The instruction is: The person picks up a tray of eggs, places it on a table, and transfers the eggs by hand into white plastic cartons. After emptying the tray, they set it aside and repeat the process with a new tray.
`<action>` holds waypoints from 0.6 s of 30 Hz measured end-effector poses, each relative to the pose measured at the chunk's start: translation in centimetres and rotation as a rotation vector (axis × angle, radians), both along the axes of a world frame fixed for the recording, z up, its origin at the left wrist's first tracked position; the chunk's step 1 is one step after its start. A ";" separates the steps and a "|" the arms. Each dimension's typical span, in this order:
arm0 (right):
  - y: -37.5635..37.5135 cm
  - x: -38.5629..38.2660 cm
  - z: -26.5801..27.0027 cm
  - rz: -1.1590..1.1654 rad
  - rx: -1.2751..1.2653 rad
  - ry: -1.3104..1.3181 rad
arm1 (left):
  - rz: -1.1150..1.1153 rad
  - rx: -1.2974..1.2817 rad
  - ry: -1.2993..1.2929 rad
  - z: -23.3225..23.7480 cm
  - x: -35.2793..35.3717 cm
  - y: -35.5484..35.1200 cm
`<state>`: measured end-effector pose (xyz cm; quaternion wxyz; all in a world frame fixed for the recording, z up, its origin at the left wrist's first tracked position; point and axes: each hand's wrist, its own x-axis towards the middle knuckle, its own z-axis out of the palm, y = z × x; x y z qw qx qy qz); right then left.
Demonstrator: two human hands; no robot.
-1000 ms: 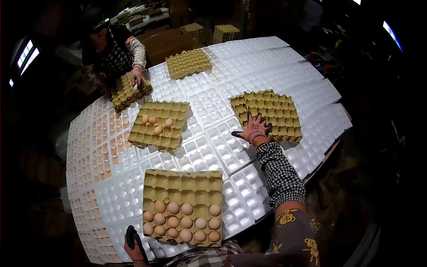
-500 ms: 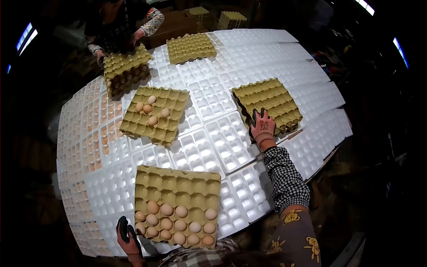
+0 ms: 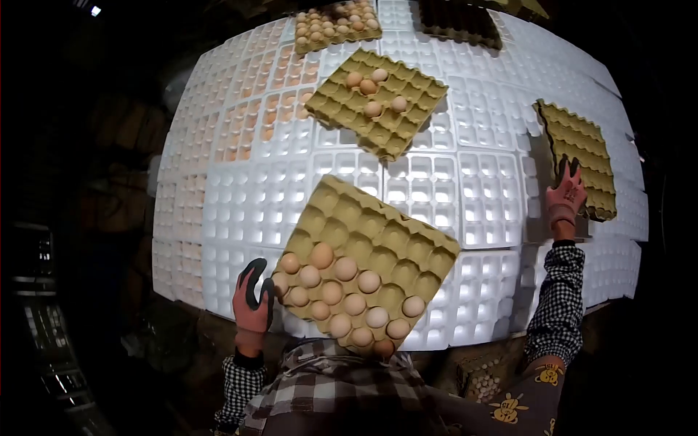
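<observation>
A pulp egg tray (image 3: 396,236) lies turned at an angle before me, its near part holding several brown and pale eggs (image 3: 332,293) and its far cups bare. My left hand (image 3: 253,298), in a pink and black glove, is beside the tray's left edge with thumb and fingers apart, holding nothing. Out to the right, my right hand (image 3: 567,192), gloved alike, grips the near left edge of another pulp egg tray (image 3: 592,156). No eggs show on that one, and some of my fingers' contact is hidden.
White moulded foam trays (image 3: 491,207) cover the surface; eggs show through at the left. Farther off lie a pulp tray with a few eggs (image 3: 378,109), a fuller egg tray (image 3: 338,23) and a dark shaded tray (image 3: 462,22). A container of eggs (image 3: 483,381) sits below the edge.
My view has turned and dropped, so the trays appear rotated. My left hand has risen along the near tray's edge. Across the table, the tilted, covered egg tray now lies flat, its eggs exposed.
</observation>
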<state>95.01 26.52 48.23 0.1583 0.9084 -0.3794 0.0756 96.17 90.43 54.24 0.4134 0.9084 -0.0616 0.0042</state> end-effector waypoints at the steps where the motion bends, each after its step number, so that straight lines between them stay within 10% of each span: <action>1: -2.2 0.1 0.0 -0.007 0.001 0.037 | -0.071 0.086 -0.010 0.4 0.4 0.3; 4: -1.9 -1.6 -0.3 0.044 -0.338 -0.076 | -0.173 0.134 0.113 -0.6 1.7 3.0; 7: 7.3 -7.4 -4.2 0.366 1.259 -0.948 | -0.098 -0.568 0.581 -2.4 6.4 3.5; 8: 14.4 -9.5 -2.1 0.052 1.544 -0.724 | -0.088 -0.817 0.758 -4.1 8.0 3.6; 10: 24.1 -14.1 -7.3 0.137 1.609 -0.424 | -0.260 -0.861 0.709 -7.6 9.2 1.4; 11: 27.1 -15.7 -10.7 -0.247 2.030 -0.581 | -0.409 -0.842 0.737 -9.2 9.4 1.4; 12: 36.0 -13.7 -3.7 -0.156 2.005 -0.998 | -0.559 -0.814 0.783 -10.3 9.1 1.7; 16: 38.8 -14.5 -2.0 -0.281 2.077 -0.984 | -0.619 -1.184 1.152 -6.8 10.9 -1.8; 18: 38.1 -14.7 -1.7 -0.291 2.074 -1.007 | -0.680 -0.357 0.540 -15.5 11.7 -2.0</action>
